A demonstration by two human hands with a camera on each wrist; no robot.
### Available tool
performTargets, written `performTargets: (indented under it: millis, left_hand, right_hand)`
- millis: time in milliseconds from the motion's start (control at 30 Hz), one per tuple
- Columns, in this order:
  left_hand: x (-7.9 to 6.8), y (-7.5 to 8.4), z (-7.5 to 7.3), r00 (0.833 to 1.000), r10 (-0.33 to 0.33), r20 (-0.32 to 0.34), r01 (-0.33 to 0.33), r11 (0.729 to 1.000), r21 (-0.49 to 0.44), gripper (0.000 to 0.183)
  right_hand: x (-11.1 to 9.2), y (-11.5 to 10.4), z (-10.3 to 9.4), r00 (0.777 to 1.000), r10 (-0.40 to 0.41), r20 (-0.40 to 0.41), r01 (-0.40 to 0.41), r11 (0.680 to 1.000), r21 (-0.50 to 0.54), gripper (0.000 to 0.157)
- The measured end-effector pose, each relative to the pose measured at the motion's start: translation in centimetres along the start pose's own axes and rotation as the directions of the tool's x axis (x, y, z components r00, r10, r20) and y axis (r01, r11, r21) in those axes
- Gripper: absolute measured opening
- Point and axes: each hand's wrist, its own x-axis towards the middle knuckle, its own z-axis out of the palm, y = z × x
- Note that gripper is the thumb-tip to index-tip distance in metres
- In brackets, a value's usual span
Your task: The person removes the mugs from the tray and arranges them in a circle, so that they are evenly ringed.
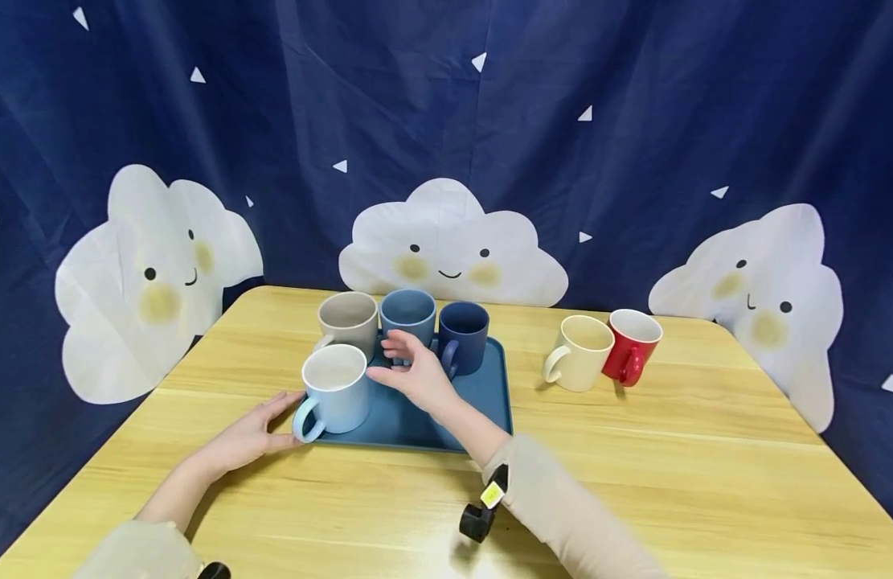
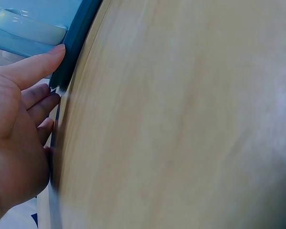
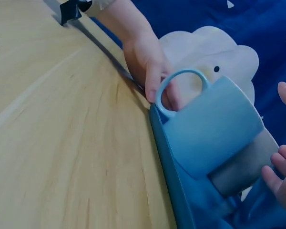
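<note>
A light blue mug (image 1: pixel 342 402) stands at the front left of a blue tray (image 1: pixel 417 418), its handle turned toward the front left. My left hand (image 1: pixel 247 438) rests at the tray's front left corner beside that handle. In the left wrist view its thumb touches the tray's rim (image 2: pixel 81 38), with the other fingers loosely bent along the outside. Over the tray, my right hand (image 1: pixel 420 378) has its fingers spread just right of the light blue mug, holding nothing. Behind it are a grey-beige mug (image 1: pixel 348 318), a blue mug (image 1: pixel 408 312) and a navy mug (image 1: pixel 464 338).
To the right of the tray, a cream mug (image 1: pixel 582 358) and a red mug (image 1: pixel 632 346) with a white inside stand close together on the wooden table (image 1: pixel 677 474). A dark blue curtain (image 1: pixel 417 96) with cloud pictures hangs behind the table.
</note>
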Motion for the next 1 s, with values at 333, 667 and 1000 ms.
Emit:
performTargets:
  millis: [333,667,1000]
  left_hand:
    - [0.1,0.0,0.1,1.000,-0.012,0.003,0.012,1.000,0.013,0.081]
    - [0.0,-0.1,0.1,1.000,-0.007,-0.007,0.007,1.000,0.020,0.082]
    - [0.0,-0.2,0.0,1.000,-0.012,-0.007,0.012,1.000,0.026,0.081]
  right_hand:
    - [0.1,0.4,2.7,0.998,0.027,0.060,-0.020,0.992,-0.122,0.074]
    - [0.5,1.5,4.2,0.999,-0.024,0.031,0.032,0.962,-0.271,0.078]
    - [0.1,1.6,5.9,0.996,-0.050,-0.075,0.020,0.935,-0.355,0.086]
